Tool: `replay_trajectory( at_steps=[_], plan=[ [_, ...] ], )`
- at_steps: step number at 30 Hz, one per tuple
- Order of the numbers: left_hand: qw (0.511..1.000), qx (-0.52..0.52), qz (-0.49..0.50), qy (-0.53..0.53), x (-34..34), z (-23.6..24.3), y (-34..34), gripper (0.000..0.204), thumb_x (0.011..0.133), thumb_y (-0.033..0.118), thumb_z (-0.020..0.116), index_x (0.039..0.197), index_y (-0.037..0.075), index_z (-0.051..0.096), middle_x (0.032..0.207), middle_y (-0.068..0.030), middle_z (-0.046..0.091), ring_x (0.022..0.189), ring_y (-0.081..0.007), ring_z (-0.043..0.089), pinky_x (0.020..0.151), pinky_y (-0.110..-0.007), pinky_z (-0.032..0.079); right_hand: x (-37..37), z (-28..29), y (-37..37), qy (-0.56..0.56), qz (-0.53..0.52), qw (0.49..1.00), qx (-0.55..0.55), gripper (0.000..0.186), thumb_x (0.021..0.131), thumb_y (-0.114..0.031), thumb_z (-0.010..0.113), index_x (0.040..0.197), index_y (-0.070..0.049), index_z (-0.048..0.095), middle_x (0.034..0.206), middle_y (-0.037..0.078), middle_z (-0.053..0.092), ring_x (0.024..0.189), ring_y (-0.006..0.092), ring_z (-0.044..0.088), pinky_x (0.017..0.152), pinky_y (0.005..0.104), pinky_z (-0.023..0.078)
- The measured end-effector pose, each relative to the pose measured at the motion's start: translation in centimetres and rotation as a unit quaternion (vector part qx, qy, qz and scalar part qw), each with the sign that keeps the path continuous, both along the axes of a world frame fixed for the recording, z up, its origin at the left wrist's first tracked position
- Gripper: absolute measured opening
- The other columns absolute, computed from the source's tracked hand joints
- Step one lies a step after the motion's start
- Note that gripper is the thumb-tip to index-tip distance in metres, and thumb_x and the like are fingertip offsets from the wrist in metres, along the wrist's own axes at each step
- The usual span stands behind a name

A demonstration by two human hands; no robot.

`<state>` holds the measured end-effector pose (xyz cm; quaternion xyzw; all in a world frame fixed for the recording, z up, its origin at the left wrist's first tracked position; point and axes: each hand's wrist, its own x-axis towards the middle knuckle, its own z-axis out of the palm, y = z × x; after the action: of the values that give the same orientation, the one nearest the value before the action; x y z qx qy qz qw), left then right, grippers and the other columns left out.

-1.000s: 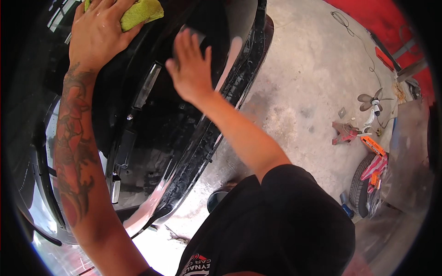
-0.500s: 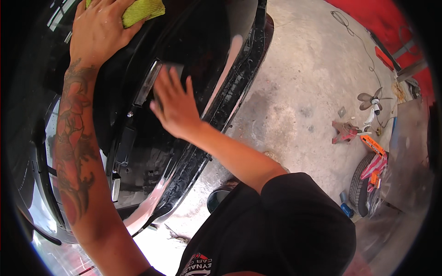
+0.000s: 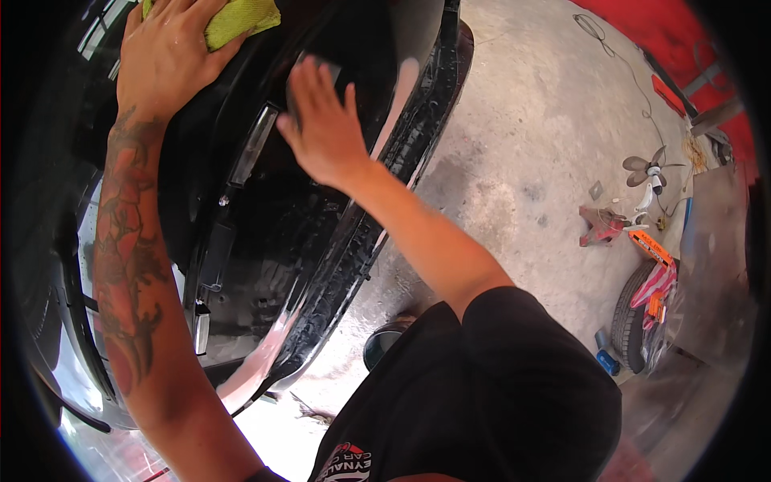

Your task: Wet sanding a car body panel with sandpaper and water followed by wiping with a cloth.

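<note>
A glossy black car panel (image 3: 265, 241) fills the left half, with pale pinkish unpainted patches (image 3: 401, 104) along its edge. My left hand (image 3: 165, 60) rests at the upper left, fingers over a folded yellow-green cloth (image 3: 245, 20); the fingertips run out of view. My right hand (image 3: 328, 128) lies flat against the panel, fingers stretched and blurred by motion. Under its fingers shows the corner of a thin grey sheet (image 3: 332, 71), perhaps sandpaper, mostly covered by the hand. Left of that hand is a clear lamp strip (image 3: 254, 145) set in the panel.
A dark bucket (image 3: 377, 349) stands on the concrete floor (image 3: 514, 120) by my body. To the right are a fan (image 3: 652, 173), a red stand (image 3: 601, 226), a tyre (image 3: 630, 317), a blue bottle (image 3: 608, 361) and a loose cable (image 3: 593, 28).
My right hand has slid up and to the right along the panel, the grey sheet moving with it. My left hand and the cloth have shifted slightly toward the upper left.
</note>
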<state>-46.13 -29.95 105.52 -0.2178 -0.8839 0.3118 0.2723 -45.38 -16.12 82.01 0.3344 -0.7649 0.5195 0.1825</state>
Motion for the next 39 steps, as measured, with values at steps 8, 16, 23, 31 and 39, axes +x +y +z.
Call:
replay_trajectory(
  at_steps=[8, 16, 23, 31, 39],
  plan=[
    [0.998, 0.036, -0.001, 0.054, -0.3, -2.1, 4.8, 0.039, 0.067, 0.022, 0.081, 0.104, 0.016, 0.069, 0.105, -0.0049, 0.065, 0.108, -0.0249, 0.062, 0.098, -0.044, 0.04, -4.1, -1.9, 0.3, 0.008, -0.077, 0.997, -0.013, 0.071, 0.1, -0.041, 0.051, 0.153, 0.001, 0.03, 0.162, 0.021, 0.024, 0.148, 0.0411, 0.025, 0.116, 0.0637, 0.021],
    [0.998, 0.025, 0.019, 0.053, 2.0, -1.1, 8.7, 0.037, 0.069, 0.023, 0.08, 0.104, 0.016, 0.069, 0.105, -0.0059, 0.066, 0.105, -0.0259, 0.063, 0.097, -0.044, 0.041, -9.7, 2.4, 2.8, 0.038, -0.205, 0.978, -0.008, 0.066, 0.106, -0.042, 0.036, 0.155, 0.0, 0.026, 0.163, 0.018, 0.024, 0.149, 0.0382, 0.024, 0.117, 0.0609, 0.022],
    [0.999, 0.013, 0.006, 0.038, 0.5, -0.7, 2.8, 0.036, 0.07, 0.023, 0.079, 0.104, 0.018, 0.069, 0.106, -0.0059, 0.066, 0.106, -0.0262, 0.062, 0.096, -0.045, 0.041, 6.6, -3.1, 0.2, 0.001, 0.109, 0.993, 0.051, 0.075, 0.097, -0.042, 0.056, 0.155, -0.004, 0.028, 0.164, 0.017, 0.021, 0.151, 0.0396, 0.018, 0.118, 0.0637, 0.015],
    [0.996, 0.003, 0.062, 0.068, 2.5, -1.3, 9.9, 0.038, 0.068, 0.022, 0.079, 0.104, 0.017, 0.069, 0.108, -0.0058, 0.065, 0.108, -0.0263, 0.062, 0.096, -0.044, 0.041, 2.3, -2.0, 0.0, -0.019, 0.0, 1.0, 0.0, 0.07, 0.099, -0.04, 0.053, 0.154, -0.004, 0.03, 0.163, 0.016, 0.022, 0.151, 0.0356, 0.02, 0.116, 0.0659, 0.016],
    [0.997, 0.032, 0.04, 0.05, 2.4, -1.2, 7.9, 0.039, 0.068, 0.021, 0.08, 0.104, 0.017, 0.068, 0.107, -0.0058, 0.065, 0.107, -0.0262, 0.062, 0.096, -0.043, 0.04, 4.9, -4.0, 0.1, 0.002, 0.042, 0.998, 0.054, 0.071, 0.099, -0.045, 0.052, 0.155, -0.007, 0.03, 0.164, 0.013, 0.023, 0.152, 0.0327, 0.02, 0.118, 0.0655, 0.014]
  ],
)
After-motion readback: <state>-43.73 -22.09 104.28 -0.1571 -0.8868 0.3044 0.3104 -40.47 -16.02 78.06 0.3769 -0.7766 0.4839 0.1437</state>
